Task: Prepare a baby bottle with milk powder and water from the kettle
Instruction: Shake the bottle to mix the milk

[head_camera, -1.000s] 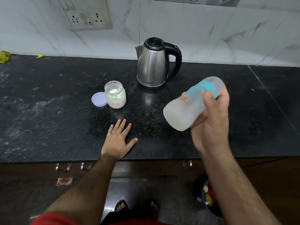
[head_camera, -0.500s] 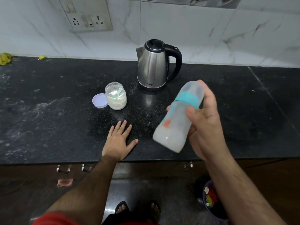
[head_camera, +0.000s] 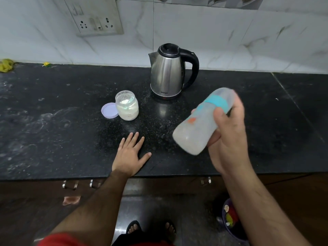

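- Head view: the right hand [head_camera: 229,139] holds the bottle [head_camera: 200,121] in the air above the surface [head_camera: 53,121], right of centre.
- Its fingers are clamped round the bottle's upper body; the thumb lies across the front, just below the teal collar [head_camera: 217,102].
- The bottle is tilted: capped end up and to the right, base down and to the left. Its cloudy body appears blurred.
- The left hand [head_camera: 129,157] rests palm-down on the surface near the front edge, fingers straight and spread apart, holding nothing.
- The kettle [head_camera: 168,73] stands upright at the back of the surface, lid closed, handle to the right.
- The jar [head_camera: 126,105] stands open, left of and in front of the kettle, and contains white powder.
- The lid [head_camera: 109,110] lies flat on the surface, touching the jar's left side.
- A socket plate [head_camera: 95,18] is on the tiled wall, above and left of the kettle.
- Below the surface edge: the person's feet in sandals [head_camera: 150,228] on the floor, and a bin [head_camera: 230,219] to the right.
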Demonstrator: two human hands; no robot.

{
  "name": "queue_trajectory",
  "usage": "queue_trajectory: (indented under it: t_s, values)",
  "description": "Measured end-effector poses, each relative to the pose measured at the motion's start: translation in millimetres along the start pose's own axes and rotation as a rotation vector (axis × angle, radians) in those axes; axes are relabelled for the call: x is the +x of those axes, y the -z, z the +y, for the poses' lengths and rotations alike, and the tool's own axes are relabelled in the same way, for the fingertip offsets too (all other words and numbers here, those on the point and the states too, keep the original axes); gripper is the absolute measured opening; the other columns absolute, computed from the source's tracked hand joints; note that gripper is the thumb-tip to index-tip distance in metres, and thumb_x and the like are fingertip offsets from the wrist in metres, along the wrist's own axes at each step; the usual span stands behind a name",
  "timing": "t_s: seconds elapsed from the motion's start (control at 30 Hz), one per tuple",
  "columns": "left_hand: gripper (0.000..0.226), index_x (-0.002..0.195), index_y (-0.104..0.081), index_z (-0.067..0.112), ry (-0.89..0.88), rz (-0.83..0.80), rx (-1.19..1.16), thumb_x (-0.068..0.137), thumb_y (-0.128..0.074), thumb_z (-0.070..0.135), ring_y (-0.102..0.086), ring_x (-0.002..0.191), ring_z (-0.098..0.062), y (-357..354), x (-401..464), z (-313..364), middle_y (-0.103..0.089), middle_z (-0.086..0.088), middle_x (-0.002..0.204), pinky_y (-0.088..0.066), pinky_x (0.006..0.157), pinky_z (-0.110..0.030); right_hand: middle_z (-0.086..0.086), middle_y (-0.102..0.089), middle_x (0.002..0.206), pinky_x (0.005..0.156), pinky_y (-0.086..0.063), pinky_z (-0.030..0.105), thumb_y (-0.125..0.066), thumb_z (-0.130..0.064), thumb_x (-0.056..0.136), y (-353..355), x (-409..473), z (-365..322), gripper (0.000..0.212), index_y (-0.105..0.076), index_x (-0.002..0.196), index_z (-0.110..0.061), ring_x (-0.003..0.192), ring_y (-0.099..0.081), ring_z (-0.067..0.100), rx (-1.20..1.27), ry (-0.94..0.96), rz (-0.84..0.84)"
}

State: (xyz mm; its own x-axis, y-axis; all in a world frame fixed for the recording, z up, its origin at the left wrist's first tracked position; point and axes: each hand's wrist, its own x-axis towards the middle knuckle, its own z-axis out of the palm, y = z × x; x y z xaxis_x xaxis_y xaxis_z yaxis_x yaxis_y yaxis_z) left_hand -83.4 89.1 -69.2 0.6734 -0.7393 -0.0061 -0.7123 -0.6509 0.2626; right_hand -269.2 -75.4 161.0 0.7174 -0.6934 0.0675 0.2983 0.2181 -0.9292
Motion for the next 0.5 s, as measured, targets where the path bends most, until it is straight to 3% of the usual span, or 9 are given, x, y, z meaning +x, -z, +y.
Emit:
queue_trajectory:
  t_s: [0.1, 0.17, 0.27, 0.4, 0.5]
  values:
    - [0.084, 0.155, -0.027, 0.026, 0.0, -0.005, -0.01, 0.086, -0.019, 0.074, 0.0, 0.154, -0.015, 1.5, 0.2, 0.4, -0.012, 0.001, 0.166, -0.002, 0.125, -0.041, 0.006, -0.061, 0.118, 0.084, -0.058, 0.051, -0.083, -0.045, 0.073, -2.1, -6.4, 3.4, 0.093, -0.031, 0.149, -0.03, 0.104, -0.062, 0.036, -0.06, -0.063, -0.1]
    - [0.082, 0.155, -0.027, 0.027, 0.0, 0.001, -0.007, 0.088, -0.023, 0.074, 0.0, 0.154, -0.015, 1.3, -0.2, 0.6, -0.012, 0.002, 0.166, -0.001, 0.125, -0.041, 0.011, -0.057, 0.12, 0.082, -0.055, 0.052, -0.082, -0.048, 0.073, -1.8, -4.5, -0.1, 0.093, -0.033, 0.149, -0.027, 0.104, -0.058, 0.038, -0.028, -0.027, -0.035]
    - [0.078, 0.155, -0.027, 0.027, -0.001, 0.005, -0.009, 0.091, -0.028, 0.072, 0.0, 0.154, -0.014, 0.3, -0.1, 0.3, -0.012, 0.002, 0.166, 0.0, 0.125, -0.04, 0.01, -0.056, 0.114, 0.075, -0.053, 0.048, -0.067, -0.038, 0.088, 1.1, -0.3, -3.1, 0.072, -0.031, 0.148, -0.022, 0.101, -0.058, 0.032, 0.029, 0.021, 0.078]
    - [0.084, 0.155, -0.026, 0.026, -0.004, -0.011, -0.008, 0.086, -0.02, 0.074, 0.0, 0.154, -0.015, 1.4, 0.3, 0.1, -0.012, 0.001, 0.166, -0.003, 0.125, -0.042, 0.007, -0.063, 0.119, 0.083, -0.058, 0.052, -0.085, -0.049, 0.068, -0.6, -7.3, 4.1, 0.1, -0.031, 0.15, -0.029, 0.104, -0.062, 0.036, -0.044, -0.075, -0.127]
    - [0.081, 0.155, -0.027, 0.026, -0.006, 0.003, -0.011, 0.089, -0.025, 0.073, -0.001, 0.154, -0.016, 0.1, -0.9, -0.9, -0.013, 0.001, 0.166, -0.003, 0.125, -0.042, 0.01, -0.058, 0.121, 0.085, -0.056, 0.053, -0.085, -0.048, 0.068, -1.9, -5.8, -1.2, 0.099, -0.032, 0.149, -0.025, 0.105, -0.057, 0.039, -0.015, -0.039, -0.078]
